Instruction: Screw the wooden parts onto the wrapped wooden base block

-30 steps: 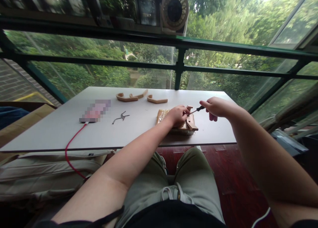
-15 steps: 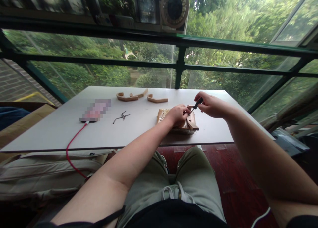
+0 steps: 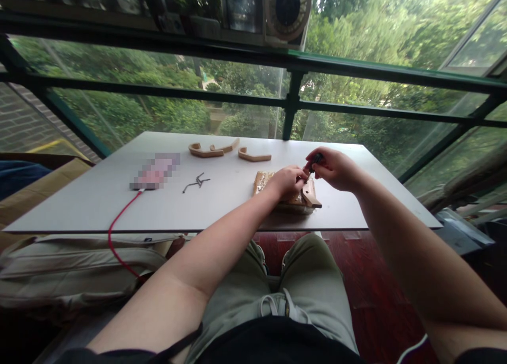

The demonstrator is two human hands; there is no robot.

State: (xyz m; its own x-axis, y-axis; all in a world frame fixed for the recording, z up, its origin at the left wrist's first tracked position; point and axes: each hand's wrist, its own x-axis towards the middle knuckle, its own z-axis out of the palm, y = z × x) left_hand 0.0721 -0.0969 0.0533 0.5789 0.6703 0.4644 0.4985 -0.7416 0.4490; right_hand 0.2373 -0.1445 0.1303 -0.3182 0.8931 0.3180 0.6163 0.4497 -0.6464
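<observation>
My right hand (image 3: 336, 168) is closed round the black handle of a screwdriver (image 3: 316, 159), its shaft tilted down toward a flat wooden piece (image 3: 310, 196). That piece has a dark hole and an angled near end, and it lies on a box-like package (image 3: 262, 182) wrapped in shiny clear film. Fingers of my left hand (image 3: 285, 183) are bent and pressed on the wooden piece, close to the screwdriver's tip. The tip itself and whatever it touches are hidden by the fingers.
Several bent wooden hooks (image 3: 254, 156) lie at the back of the white table (image 3: 222, 211). Thin dark metal pieces (image 3: 197, 182), perhaps hex keys, are left of centre. Farther left is a blurred-out phone (image 3: 154, 171) with a red cable (image 3: 115, 212) hanging over the front edge.
The view has shifted slightly. My right hand has come closer to my left, and the screwdriver handle has turned in its grasp. My left hand still presses on the wooden piece.
</observation>
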